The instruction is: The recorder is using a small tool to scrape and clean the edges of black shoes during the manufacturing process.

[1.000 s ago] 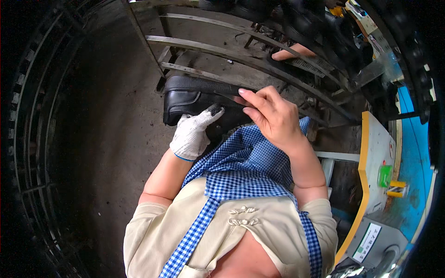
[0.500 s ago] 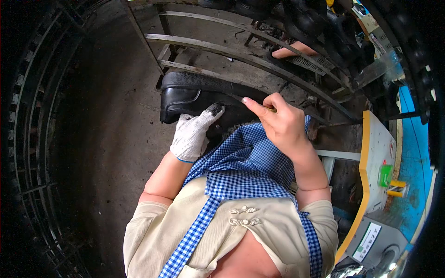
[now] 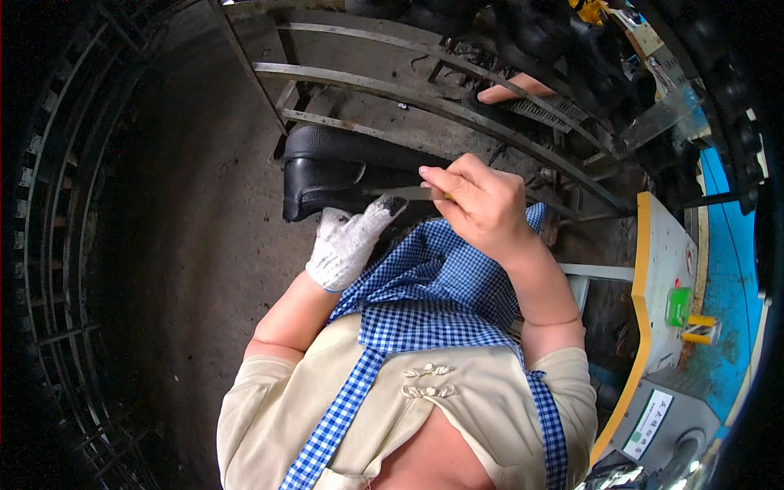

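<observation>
A black shoe (image 3: 327,167) with a thick sole lies crosswise over my lap, its near right part hidden by my hands. My left hand (image 3: 347,245), in a white knit glove with blackened tips, grips the shoe's near edge; some of its fingers are out of sight beneath. In my bare right hand (image 3: 488,200) is a knife (image 3: 412,193) with a thin metal blade that points left. The blade lies along the shoe's side, close to the gloved thumb. The knife's handle is mostly covered by my fingers.
A metal rack (image 3: 359,77) stands ahead, with several black shoes (image 3: 531,33) at the upper right. Another person's limb (image 3: 518,87) shows behind its bars. More racking (image 3: 57,245) is on the left. To my right are a white, yellow-edged panel (image 3: 661,278) and a grey box (image 3: 665,420).
The right hand has turned and shifted slightly left, so the blade now lies lower and flatter by the gloved thumb. My left hand has moved slightly right and down; the shoe has tilted a little.
</observation>
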### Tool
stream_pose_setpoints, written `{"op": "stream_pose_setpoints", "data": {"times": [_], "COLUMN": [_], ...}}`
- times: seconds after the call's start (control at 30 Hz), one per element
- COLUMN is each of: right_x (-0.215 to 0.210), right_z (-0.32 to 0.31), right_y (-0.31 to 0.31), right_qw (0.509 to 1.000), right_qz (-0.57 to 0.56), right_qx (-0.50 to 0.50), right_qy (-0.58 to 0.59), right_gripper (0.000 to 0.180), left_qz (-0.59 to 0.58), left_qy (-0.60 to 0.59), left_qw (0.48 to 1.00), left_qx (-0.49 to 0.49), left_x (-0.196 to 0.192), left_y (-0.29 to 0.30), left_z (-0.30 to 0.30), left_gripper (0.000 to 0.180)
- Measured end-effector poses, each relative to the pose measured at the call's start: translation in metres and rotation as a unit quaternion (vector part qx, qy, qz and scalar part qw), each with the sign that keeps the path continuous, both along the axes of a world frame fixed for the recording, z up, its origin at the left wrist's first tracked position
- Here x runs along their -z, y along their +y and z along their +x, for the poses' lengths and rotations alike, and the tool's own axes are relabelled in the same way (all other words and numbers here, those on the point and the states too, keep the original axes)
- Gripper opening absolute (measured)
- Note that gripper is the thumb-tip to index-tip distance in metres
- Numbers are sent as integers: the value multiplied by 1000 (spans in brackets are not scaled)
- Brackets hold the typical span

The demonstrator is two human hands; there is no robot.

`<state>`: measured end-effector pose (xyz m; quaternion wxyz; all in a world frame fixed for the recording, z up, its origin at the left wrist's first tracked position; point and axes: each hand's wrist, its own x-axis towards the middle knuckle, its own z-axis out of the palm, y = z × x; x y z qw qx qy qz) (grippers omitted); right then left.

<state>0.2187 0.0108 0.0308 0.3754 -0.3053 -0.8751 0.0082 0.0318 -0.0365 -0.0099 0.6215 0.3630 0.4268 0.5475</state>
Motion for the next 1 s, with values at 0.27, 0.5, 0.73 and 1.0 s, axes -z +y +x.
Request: {"op": "stream_pose_setpoints", "data": {"times": [0.27,0.5,0.73,1.0], "right_x": [-13,-12,-6,-1], "right_z": [-8,-11,-5,13], "right_y": [-6,-3,4,10], "right_qw": [994,990,996,997], "right_qz": [36,16,-13,-74], "right_qx": [21,29,-10,-11], "right_qy": [-102,-137,-86,-16], "right_gripper": [36,31,29,30], "left_qz": [-15,141,160,36], "left_qy": [286,358,404,117], "left_qw": [957,923,898,991], "left_qx": [47,22,64,47], "left_x": [8,21,29,9], "left_y": [-7,-8,-7,-5], "left_z": [-3,0,-10,-5], "left_gripper": [25,16,16,25]}}
